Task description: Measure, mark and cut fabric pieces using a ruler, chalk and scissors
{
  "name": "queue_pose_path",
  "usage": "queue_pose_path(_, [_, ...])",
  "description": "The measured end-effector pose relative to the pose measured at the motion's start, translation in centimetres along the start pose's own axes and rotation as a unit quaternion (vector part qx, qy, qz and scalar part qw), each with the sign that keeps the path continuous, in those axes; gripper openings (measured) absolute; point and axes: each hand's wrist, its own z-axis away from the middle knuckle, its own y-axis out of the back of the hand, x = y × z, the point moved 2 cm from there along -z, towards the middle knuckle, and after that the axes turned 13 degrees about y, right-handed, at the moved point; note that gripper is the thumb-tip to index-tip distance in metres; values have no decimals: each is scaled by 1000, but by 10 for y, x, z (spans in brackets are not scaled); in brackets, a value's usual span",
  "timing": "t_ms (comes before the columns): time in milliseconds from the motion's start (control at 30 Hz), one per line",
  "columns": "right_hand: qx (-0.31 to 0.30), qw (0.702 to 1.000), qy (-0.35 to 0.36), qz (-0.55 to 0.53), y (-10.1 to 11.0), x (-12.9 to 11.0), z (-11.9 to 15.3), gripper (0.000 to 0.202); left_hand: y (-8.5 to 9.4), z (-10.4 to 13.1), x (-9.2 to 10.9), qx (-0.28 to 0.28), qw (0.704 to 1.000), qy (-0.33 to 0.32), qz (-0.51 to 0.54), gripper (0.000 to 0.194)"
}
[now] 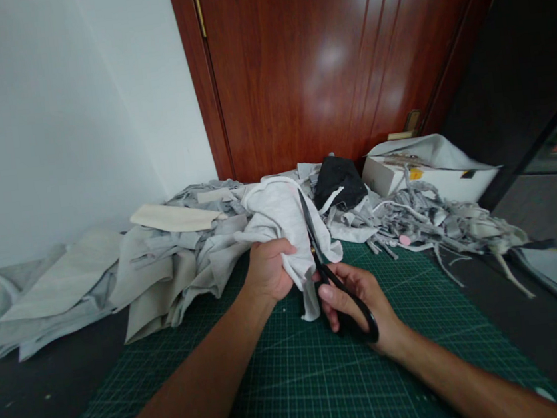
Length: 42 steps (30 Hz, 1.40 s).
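Note:
My left hand is closed around a bunched piece of white fabric, lifted over the green cutting mat. In my right hand are black-handled scissors, with fingers through the handle loops. The blades point away from me and lie against the right side of the fabric. Whether the blades are apart is hard to make out. A narrow strip of the cloth hangs down between my two hands.
Grey and cream fabric pieces are piled on the left. Tangled grey scraps lie on the right, beside a white box. Black cloth rests at the back, before a brown wooden door. White wall borders the left.

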Motion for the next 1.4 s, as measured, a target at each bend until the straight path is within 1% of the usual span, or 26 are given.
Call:
queue_pose_path(133, [-7, 1000, 11, -16, 1, 0, 1, 47, -2, 2, 0, -10, 1000, 22, 1, 68])
queue_pose_path(300, [-12, 999, 18, -26, 3, 2, 1, 46, -4, 3, -1, -25, 1000, 13, 2, 72])
queue_pose_path(467, [-11, 999, 19, -32, 2, 2, 1, 45, -4, 2, -2, -38, 999, 12, 7, 72])
queue_pose_path(600, [-13, 999, 25, -38, 2, 3, 2, 43, -4, 3, -1, -27, 1000, 2, 10, 71])
queue_pose_path(833, [-11, 999, 23, -31, 2, 4, 3, 40, -5, 3, -2, -24, 1000, 12, 7, 65])
queue_pose_path(1033, [-5, 1000, 22, -8, 0, 0, 2, 41, -4, 3, -1, -13, 1000, -1, 3, 70])
queue_pose_path(1200, [-1, 1000, 18, 5, -1, -2, 1, 41, -5, 4, -1, -7, 1000, 7, 4, 68])
queue_pose_path(1400, [4, 1000, 24, 14, -1, -2, 2, 40, -6, 5, -1, -11, 1000, -5, 11, 69])
